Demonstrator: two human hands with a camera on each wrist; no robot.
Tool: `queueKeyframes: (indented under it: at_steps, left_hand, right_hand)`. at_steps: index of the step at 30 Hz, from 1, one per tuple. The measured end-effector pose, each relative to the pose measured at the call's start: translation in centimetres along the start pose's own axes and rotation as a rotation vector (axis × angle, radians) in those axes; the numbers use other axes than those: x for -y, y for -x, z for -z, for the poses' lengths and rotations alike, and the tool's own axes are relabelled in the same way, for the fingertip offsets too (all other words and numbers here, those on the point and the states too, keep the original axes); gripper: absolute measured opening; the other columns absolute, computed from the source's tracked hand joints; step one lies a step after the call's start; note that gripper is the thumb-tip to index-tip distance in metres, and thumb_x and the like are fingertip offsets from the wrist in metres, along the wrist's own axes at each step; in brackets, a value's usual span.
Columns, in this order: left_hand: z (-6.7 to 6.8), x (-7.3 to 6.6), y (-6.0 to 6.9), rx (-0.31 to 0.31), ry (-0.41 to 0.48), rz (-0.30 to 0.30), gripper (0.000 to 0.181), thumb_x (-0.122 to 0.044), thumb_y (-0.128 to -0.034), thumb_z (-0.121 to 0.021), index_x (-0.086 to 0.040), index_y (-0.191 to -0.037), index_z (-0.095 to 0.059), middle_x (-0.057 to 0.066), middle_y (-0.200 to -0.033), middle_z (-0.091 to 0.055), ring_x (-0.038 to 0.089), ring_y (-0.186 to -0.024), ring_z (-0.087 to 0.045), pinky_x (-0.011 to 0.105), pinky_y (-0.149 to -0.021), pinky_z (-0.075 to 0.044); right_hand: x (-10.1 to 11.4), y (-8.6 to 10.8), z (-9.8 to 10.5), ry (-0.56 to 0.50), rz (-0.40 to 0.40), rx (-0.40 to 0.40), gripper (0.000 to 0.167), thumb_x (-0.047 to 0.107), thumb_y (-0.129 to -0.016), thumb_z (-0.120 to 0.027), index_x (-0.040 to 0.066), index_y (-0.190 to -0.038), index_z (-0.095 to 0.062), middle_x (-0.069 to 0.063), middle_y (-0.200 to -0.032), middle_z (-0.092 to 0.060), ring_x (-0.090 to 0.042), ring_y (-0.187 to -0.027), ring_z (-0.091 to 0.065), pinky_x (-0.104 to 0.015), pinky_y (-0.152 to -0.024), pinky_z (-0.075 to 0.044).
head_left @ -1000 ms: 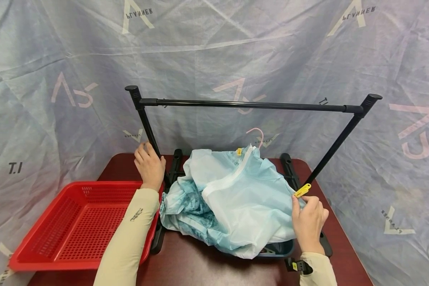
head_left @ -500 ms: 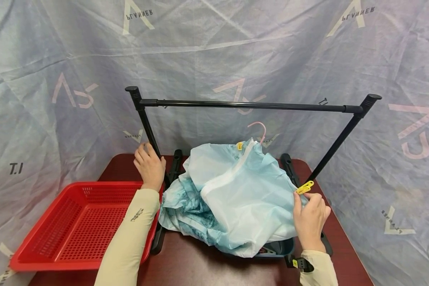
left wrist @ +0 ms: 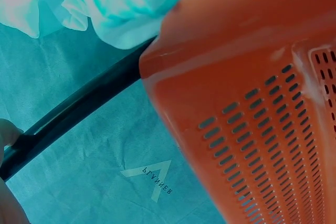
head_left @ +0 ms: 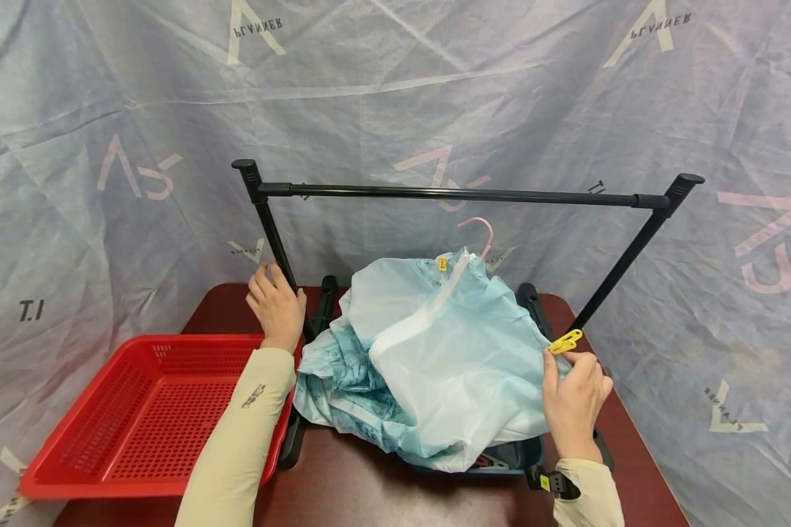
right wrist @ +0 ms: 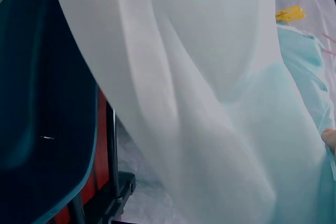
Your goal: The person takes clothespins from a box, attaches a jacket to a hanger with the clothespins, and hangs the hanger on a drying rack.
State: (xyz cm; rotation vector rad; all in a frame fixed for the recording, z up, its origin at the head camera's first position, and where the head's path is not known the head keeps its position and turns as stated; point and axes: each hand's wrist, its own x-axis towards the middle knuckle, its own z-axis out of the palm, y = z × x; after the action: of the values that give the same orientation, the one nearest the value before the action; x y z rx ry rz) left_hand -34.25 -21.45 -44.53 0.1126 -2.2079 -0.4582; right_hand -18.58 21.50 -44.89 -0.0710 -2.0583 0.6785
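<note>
A light blue and white jacket with a white front strip sits bunched in the middle, a pink hanger's hook rising from its neck. My right hand pinches its right edge, just below a yellow clothespin. Another yellow clothespin shows near the collar in the right wrist view. My left hand grips the left post of the black clothes rack; in the left wrist view, the thumb and a finger show around the black post. The inside of the jacket is hidden.
A red perforated basket stands at the left, under my left forearm. Beneath the jacket sits a dark blue bin, mostly covered. The rack's feet rest on the dark red table, with a grey printed cloth behind.
The jacket and hanger hook have risen, and the right hand with the clothespin has shifted slightly up and right. My left hand stays on the post.
</note>
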Motion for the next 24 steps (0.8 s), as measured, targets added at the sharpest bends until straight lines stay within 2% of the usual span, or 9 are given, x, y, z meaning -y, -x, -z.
queueKeyframes:
  at_steps: [24]
  left_hand:
    - [0.10, -0.03, 0.06, 0.003, -0.008, -0.002, 0.061, -0.012, -0.0894, -0.073, 0.008, -0.136, -0.040, 0.030, -0.135, -0.039, 0.047, -0.121, -0.036, 0.060, -0.087, -0.033]
  right_hand:
    - [0.99, -0.98, 0.21, -0.027, -0.012, -0.025, 0.030, 0.003, -0.089, -0.071, -0.010, -0.101, -0.047, -0.028, -0.088, -0.047, -0.045, -0.078, -0.044, -0.052, -0.074, -0.020]
